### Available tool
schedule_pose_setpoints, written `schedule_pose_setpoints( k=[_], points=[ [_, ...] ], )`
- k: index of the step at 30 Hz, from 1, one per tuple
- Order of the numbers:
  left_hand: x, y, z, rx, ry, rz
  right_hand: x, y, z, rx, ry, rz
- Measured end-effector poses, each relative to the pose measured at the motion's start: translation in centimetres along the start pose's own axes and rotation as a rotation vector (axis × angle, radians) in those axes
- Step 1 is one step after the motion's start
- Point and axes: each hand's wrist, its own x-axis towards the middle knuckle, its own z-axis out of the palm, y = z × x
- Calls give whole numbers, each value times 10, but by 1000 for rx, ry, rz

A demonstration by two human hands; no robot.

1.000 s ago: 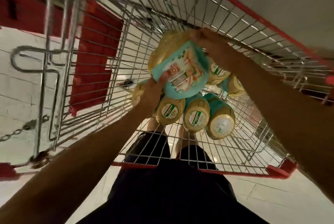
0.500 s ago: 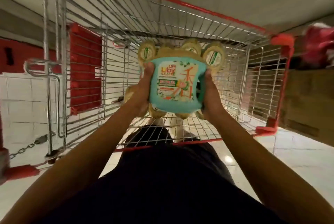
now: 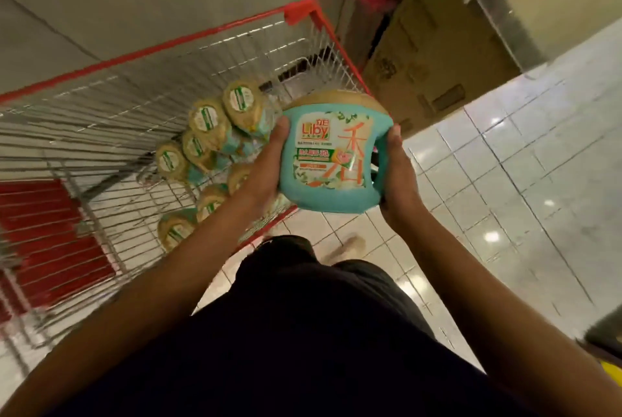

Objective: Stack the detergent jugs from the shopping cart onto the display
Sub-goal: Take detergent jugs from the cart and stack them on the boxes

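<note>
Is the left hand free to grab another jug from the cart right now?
Probably not: the left hand and right hand both hold the teal jug. The cart is open on top, so nothing else blocks the jugs inside.

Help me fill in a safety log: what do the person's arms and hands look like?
The left arm and right arm are bare as far up as the view shows, with no sleeves. The left hand and right hand wear no gloves; no watch or bracelet shows at either wrist. Below them is a black garment.
</note>
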Motion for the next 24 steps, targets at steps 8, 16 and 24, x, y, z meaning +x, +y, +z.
schedule_pose_setpoints(
  k=[8,16,24],
  points=[
    [-10,-48,194,231,-241,32,-59,6,-194,168,211,-63],
    [4,-95,348,486,-460,11,-94,19,-342,331,445,-62],
    [66,-103,475,548,-568,-36,-54,-2,-452,412,535,-27]
  ],
)
